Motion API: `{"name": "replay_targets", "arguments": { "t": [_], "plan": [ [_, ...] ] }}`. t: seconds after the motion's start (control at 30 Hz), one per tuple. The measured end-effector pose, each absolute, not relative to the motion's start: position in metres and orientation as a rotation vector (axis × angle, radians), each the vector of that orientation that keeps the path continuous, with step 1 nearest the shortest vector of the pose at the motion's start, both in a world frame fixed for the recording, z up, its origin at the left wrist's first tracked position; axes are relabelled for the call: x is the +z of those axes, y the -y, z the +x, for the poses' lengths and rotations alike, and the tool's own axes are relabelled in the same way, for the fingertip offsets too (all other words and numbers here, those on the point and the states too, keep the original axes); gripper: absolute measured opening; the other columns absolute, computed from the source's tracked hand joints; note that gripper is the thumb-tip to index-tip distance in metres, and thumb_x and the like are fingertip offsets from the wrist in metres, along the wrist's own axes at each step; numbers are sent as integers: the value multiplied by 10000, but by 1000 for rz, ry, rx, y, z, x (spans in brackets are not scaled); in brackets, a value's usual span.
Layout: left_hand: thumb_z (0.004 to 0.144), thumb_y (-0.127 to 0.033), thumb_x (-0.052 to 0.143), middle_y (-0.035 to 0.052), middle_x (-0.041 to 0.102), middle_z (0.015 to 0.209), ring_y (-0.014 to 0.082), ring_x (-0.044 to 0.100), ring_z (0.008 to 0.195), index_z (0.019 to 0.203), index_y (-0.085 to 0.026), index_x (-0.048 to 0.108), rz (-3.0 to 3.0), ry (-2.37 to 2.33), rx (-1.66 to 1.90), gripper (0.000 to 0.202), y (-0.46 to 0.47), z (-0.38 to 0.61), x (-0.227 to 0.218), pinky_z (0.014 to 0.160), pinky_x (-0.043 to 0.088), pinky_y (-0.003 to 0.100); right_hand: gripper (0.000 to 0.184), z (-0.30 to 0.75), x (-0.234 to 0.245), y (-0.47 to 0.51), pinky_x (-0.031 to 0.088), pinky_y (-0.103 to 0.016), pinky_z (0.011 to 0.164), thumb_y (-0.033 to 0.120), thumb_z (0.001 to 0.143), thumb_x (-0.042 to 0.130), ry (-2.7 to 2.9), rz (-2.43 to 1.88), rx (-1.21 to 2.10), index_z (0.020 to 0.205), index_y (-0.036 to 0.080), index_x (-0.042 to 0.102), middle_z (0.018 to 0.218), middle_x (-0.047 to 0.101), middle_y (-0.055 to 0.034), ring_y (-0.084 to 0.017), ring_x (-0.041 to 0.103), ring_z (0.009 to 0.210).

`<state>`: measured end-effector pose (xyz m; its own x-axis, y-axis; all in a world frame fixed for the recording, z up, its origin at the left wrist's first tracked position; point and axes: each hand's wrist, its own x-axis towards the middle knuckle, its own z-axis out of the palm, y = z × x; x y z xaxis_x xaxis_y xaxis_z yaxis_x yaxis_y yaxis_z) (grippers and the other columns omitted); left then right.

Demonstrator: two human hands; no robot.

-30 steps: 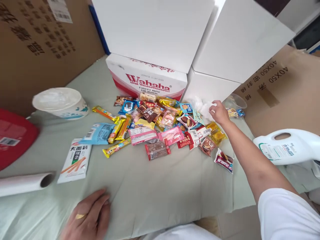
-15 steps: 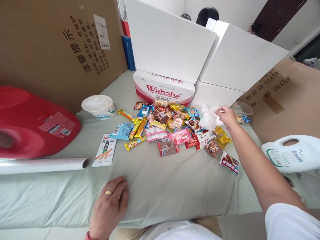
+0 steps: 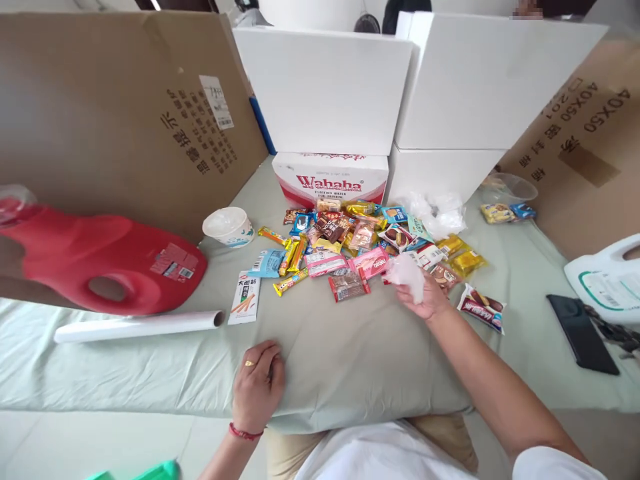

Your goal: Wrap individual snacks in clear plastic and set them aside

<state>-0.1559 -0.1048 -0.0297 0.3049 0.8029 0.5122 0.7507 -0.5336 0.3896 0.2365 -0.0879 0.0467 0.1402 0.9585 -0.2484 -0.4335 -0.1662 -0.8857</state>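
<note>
My right hand (image 3: 425, 300) is closed on a crumpled, see-through plastic bag (image 3: 407, 273), held just in front of the snack pile. Under and behind it lie a pink snack packet (image 3: 370, 263), a brown-red packet (image 3: 349, 287) and several other wrapped snacks. More crumpled clear plastic bags (image 3: 447, 213) sit at the pile's back right. My left hand (image 3: 260, 380) rests on the green cloth (image 3: 340, 367) near the front edge, fingers curled in, with nothing seen in it. The white snack packet (image 3: 244, 299) lies beyond it.
A Wahaha carton (image 3: 330, 180) and white boxes (image 3: 325, 93) stand behind the pile. To the left are a red jug (image 3: 140, 260), a white roll (image 3: 140, 325) and a paper bowl (image 3: 229, 228). A clear bowl (image 3: 510, 190), a phone (image 3: 583, 333) and a white jug (image 3: 610, 283) lie right.
My right hand has come from the plastic bags at the back toward me, bringing one bag with it. My left hand stays resting on the cloth. The view has shifted.
</note>
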Motion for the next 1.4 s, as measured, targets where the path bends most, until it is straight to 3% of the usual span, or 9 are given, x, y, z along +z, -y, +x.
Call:
{"name": "replay_targets", "arguments": {
  "t": [0.23,0.33,0.47,0.6,0.8,0.9,1.03,1.2,1.4],
  "plan": [
    [946,-389,569,70,692,982,205,681,880,989,-219,712,1772,-1284,833,226,95,-95,3,760,564,325,309,213,13,101,297,-210,372,526,831,718,784,-1242,1212,869,228,644,549,501,64,-97,388,426],
    [885,-602,636,90,692,1071,211,699,901,1133,-214,666,1198,-1048,684,462,70,-38,15,668,572,290,336,207,13,96,321,-227,400,560,883,659,880,-1194,1243,951,231,660,587,502,62,-104,392,448],
    [751,-839,610,95,699,835,139,605,560,1002,-152,677,743,-732,315,734,35,11,18,390,338,198,298,203,14,88,491,-290,640,504,937,628,1180,-1270,952,979,226,726,835,640,-25,-164,591,737],
    [687,-632,843,98,723,924,97,575,583,1005,-157,685,812,-575,286,593,26,14,11,427,327,179,212,207,5,86,508,-365,842,420,949,637,1268,-1333,523,974,262,776,975,621,-59,-206,597,942],
    [706,-541,867,83,678,1080,183,619,904,1078,-205,683,1006,-602,545,535,36,8,-1,721,497,265,208,206,-12,88,493,-285,552,438,925,671,1044,-1304,685,1027,288,773,934,577,-34,-138,529,662],
    [710,-523,859,87,634,1088,214,591,977,1026,-210,718,1306,-662,631,467,44,13,-7,775,488,298,198,201,-14,89,520,-285,565,452,907,696,935,-1245,804,997,290,762,949,578,-33,-151,567,712],
    [865,-486,716,98,620,1058,235,580,988,881,-214,731,1529,-766,778,273,51,13,-7,770,471,331,191,198,-9,88,546,-310,651,464,866,749,872,-1151,913,955,296,765,947,599,-27,-166,590,771],
    [1016,-534,438,85,617,1030,228,572,977,996,-221,702,1587,-781,892,410,53,7,2,838,456,358,157,202,-4,91,529,-307,691,433,883,742,913,-1139,886,942,292,781,965,598,-33,-173,576,821],
    [963,-537,567,21,569,832,171,497,752,879,-213,629,1505,-952,869,341,56,14,-2,691,385,286,206,206,1,95,539,-302,717,465,882,736,881,-1127,1044,959,274,747,954,591,-26,-159,579,807]
  ]
}}
